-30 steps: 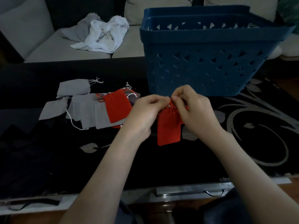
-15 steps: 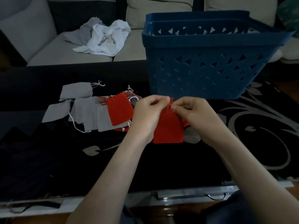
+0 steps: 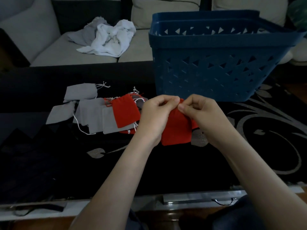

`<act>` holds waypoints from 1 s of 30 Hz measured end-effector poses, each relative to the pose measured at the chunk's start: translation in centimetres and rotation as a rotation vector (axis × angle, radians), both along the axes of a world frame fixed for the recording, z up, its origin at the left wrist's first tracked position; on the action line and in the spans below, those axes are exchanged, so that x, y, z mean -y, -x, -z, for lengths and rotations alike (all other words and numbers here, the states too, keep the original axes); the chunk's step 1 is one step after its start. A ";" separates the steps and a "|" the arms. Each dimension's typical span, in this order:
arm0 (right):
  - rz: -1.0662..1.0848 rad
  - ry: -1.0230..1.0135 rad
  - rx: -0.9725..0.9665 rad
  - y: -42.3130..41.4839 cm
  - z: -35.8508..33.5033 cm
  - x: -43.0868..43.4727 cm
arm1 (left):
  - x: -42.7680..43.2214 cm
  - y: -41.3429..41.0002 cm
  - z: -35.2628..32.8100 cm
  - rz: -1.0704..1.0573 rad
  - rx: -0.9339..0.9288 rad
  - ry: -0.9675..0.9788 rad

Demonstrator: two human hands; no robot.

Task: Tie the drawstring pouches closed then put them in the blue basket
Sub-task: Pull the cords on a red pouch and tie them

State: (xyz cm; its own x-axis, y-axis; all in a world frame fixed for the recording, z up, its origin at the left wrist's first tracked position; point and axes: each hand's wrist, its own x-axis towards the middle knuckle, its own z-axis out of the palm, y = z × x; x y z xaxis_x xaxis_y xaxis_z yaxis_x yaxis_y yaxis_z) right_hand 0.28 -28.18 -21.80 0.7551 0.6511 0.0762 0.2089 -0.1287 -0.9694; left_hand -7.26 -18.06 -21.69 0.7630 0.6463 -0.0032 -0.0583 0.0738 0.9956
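Red drawstring pouch, one item, in hand just above the worktop, at 6 o'clock of the blue basket. Left hand and right hand meet at its mouth, fingers pinching the gathered top and cord. Change over the last second: the body hung narrow and now spreads wider between my wrists, with the pinch unchanged. Judged: tying unfinished, knot hidden. Grey and red pouches wait at 9 o'clock.

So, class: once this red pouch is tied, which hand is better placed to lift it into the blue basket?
Probably the right hand: it pinches the red pouch in front of the blue basket; the left hand sits nearer the pouch pile.
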 end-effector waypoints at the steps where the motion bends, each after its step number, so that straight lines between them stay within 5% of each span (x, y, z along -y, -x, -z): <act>1: -0.016 -0.015 -0.005 -0.1 -0.1 0.0 | -0.1 0.0 -0.2 0.033 0.013 0.064; 7: -0.228 -0.142 -0.324 -0.4 -0.9 0.6 | -0.6 0.4 -1.1 0.293 0.145 0.333; 11: -0.250 -0.124 -0.357 -0.6 -1.0 1.1 | -1.5 0.8 -0.9 0.421 0.116 0.151; 19: -0.235 -0.035 -0.290 -1.1 -0.9 2.0 | -1.9 1.0 -0.8 0.326 -0.002 -0.314; 24: -0.168 0.093 -0.103 -1.4 -0.6 1.9 | -1.8 1.0 -0.4 0.269 -0.077 -0.391; 30: -0.055 0.269 0.494 -0.8 0.0 1.2 | -1.8 0.8 0.3 0.223 -0.170 -0.336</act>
State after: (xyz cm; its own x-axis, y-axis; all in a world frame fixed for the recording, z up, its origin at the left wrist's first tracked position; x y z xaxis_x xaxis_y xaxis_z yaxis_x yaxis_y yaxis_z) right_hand 1.10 -29.34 -21.76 0.6362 0.7339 0.2382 0.6429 -0.3335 -0.6895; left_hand -8.02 -16.28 -21.97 0.8906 0.4528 0.0417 0.0888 -0.2633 0.9606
